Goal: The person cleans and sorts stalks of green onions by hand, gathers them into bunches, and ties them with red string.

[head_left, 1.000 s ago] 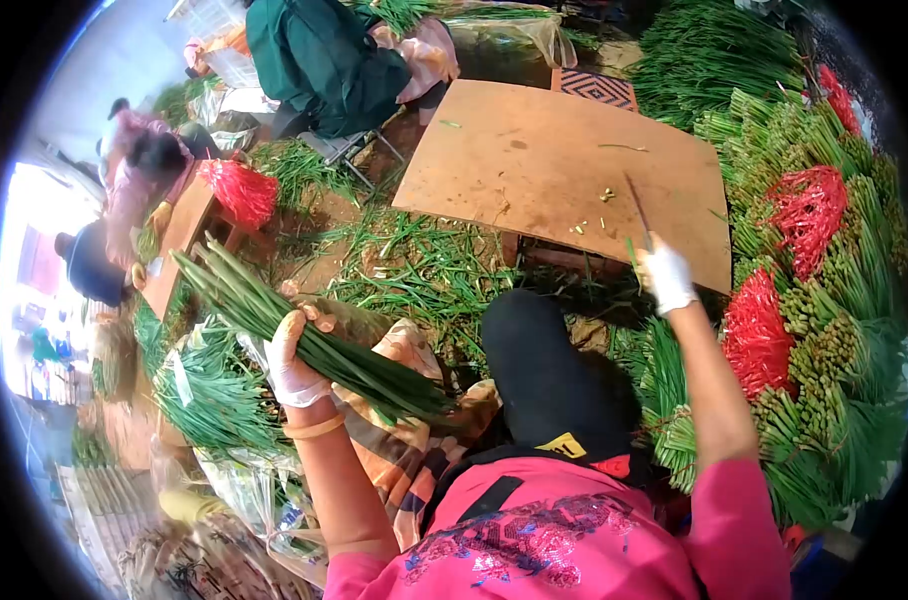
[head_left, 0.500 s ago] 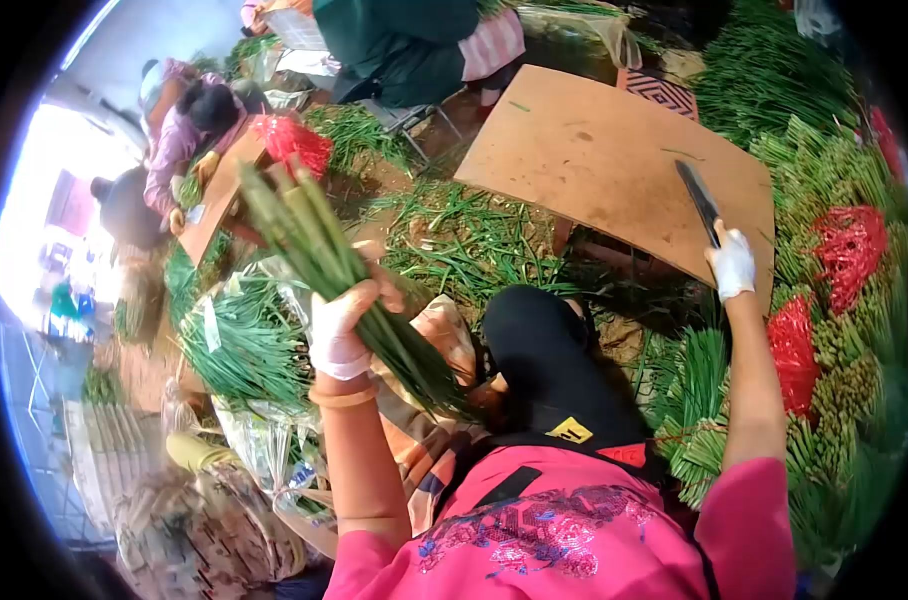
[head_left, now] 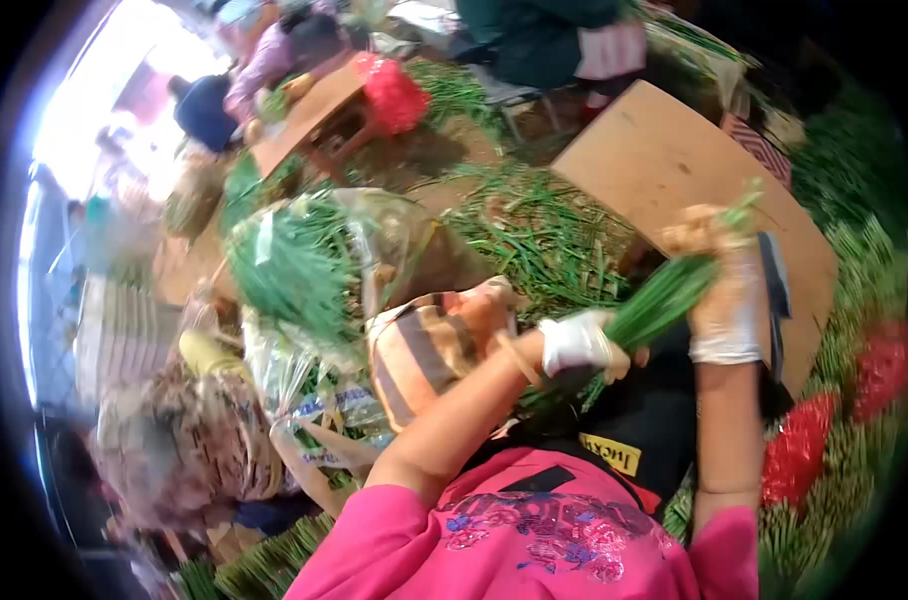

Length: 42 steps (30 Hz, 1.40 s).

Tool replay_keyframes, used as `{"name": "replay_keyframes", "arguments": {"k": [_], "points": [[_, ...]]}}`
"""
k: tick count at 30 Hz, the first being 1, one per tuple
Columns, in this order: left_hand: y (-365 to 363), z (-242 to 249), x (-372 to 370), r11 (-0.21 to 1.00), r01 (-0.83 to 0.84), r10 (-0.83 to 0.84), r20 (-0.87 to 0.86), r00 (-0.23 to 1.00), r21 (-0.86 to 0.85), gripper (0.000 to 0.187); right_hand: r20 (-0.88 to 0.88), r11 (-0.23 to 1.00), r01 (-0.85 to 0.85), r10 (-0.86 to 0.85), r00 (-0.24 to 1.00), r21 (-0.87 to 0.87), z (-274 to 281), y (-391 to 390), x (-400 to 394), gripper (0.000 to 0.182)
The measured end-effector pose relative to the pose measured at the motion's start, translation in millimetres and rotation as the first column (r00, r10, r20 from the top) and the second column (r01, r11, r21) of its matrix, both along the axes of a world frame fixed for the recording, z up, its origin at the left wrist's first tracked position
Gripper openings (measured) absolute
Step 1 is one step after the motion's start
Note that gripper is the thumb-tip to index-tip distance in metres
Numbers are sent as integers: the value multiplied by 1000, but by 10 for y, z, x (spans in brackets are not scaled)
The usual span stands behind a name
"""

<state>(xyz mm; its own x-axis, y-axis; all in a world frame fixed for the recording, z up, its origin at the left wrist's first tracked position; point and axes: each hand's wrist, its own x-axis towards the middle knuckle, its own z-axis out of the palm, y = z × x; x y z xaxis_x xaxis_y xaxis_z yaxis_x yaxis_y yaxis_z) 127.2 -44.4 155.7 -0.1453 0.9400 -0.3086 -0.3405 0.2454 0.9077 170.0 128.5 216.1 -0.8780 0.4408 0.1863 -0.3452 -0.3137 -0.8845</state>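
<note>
A bunch of long green stalks (head_left: 664, 300) lies slantwise in front of my lap, between my two hands. Low on the bunch, my left hand (head_left: 582, 345), in a white glove or wrap with bare fingers, is closed around it. My right hand (head_left: 719, 275), smeared by motion and wrapped in white at the wrist, has its fingers curled around the upper end, where a green tip pokes out. Just beyond the right wrist, a dark knife blade (head_left: 774, 270) shows on the brown board (head_left: 654, 150), partly hidden by my hand.
Loose green stalks (head_left: 544, 240) litter the ground ahead. A bag of greens (head_left: 299, 270) stands at left beside a striped cloth (head_left: 424, 355). Red plastic ties (head_left: 799, 445) lie on stacked bundles at right. Another person (head_left: 264, 60) sits at a small table (head_left: 309, 110); one in dark green (head_left: 534, 35) is ahead.
The left hand has brought the bunch right and down toward my lap. The right hand has let go of the knife and taken hold of the bunch's upper end. The view has turned left.
</note>
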Motion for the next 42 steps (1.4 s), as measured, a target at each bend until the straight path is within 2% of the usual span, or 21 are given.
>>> {"name": "replay_keyframes", "arguments": {"k": [2, 4, 5, 10, 12, 13, 15, 17, 18, 21, 22, 24, 25, 27, 30, 31, 33, 35, 38, 41, 42], "points": [[-168, -772, 162, 992, 37, -44, -52, 998, -117, 19, 60, 878, 161, -210, 976, 450, -70, 544, -87, 19], [-439, -802, 194, 870, 103, -69, 87, 994, -482, 17, 96, 505, 113, -370, 924, 856, -186, 1153, -162, 19], [-521, -898, 275, 870, 16, -17, 3, 1000, -494, 19, 116, 308, 18, -413, 903, 951, -263, 1413, -184, 18], [-871, -151, 278, 921, -335, 252, -352, 901, -198, 32, 201, -280, -347, -442, 874, 895, -636, 1859, -640, 17], [-1073, -112, 197, 903, -430, 402, -338, 851, -9, 31, 191, -396, -372, -427, 884, 839, -740, 1861, -749, 16], [-1279, 426, 233, 860, -508, 494, -177, 851, -46, 30, 188, -445, -375, -409, 893, 813, -809, 1853, -753, 16], [-1683, 229, 131, 768, -635, 640, -163, 751, 89, 27, 163, -526, -343, -358, 919, 778, -988, 1854, -722, 16], [-2220, 333, 8, 545, -769, 820, -407, 404, 334, 22, 93, -562, -211, -232, 968, 800, -1278, 1951, -406, 16], [-2515, 331, -14, 343, -924, 937, -131, 323, 168, 22, 12, -512, -90, -154, 988, 854, -1626, 2178, -202, 27], [-3535, 159, -295, -59, -945, 934, -316, -166, 321, 22, 317, -377, -538, -509, 800, 754, -1234, 1694, -119, 54], [-3972, -37, -446, -38, -912, 912, -359, -199, 408, 24, 250, -520, -481, -452, 856, 706, -1082, 1574, -21, 58], [-4648, -347, -764, -110, -886, 801, -488, -347, 451, 34, 474, -365, -750, -603, 642, 552, -751, 1302, -107, 91], [-4757, -103, -817, -160, -950, 679, -669, -303, 268, 36, 476, -388, -743, -586, 655, 546, -605, 1216, -113, 87], [-5254, -328, -1156, -227, -950, 577, -756, -309, 215, 46, 477, -437, -725, -552, 684, 533, -422, 1083, -186, 80], [-6010, -872, -1678, -323, -925, 479, -809, -340, 198, 58, 438, -303, -481, -202, 876, 823, -636, 1244, -578, 60], [-5979, -709, -1704, -316, -930, 460, -827, -323, 188, 61, 263, -306, -269, -60, 963, 913, -535, 790, -809, 41], [-6093, -825, -1873, -398, -894, 513, -758, -402, 204, 62, 453, -311, -472, -136, 881, 825, -413, 220, -1384, 37], [-6335, -1018, -2028, -496, -855, 510, -746, -429, 153, 62, 300, -252, -259, 138, 944, 932, -183, -721, -1887, 36], [-6477, -1130, -2135, -502, -849, 498, -749, -437, 161, 63, 362, 1, -400, 422, 831, 916, 49, -2176, -2609, 33], [-6435, -1080, -2133, -519, -838, 565, -668, -485, 169, 53, 263, -14, -338, 659, 704, 941, -67, -3267, -3266, 34], [-6529, -1193, -2186, -510, -843, 588, -646, -487, 171, 48, 384, 54, -545, 652, 654, 837, -159, -3618, -3460, 33]]}}
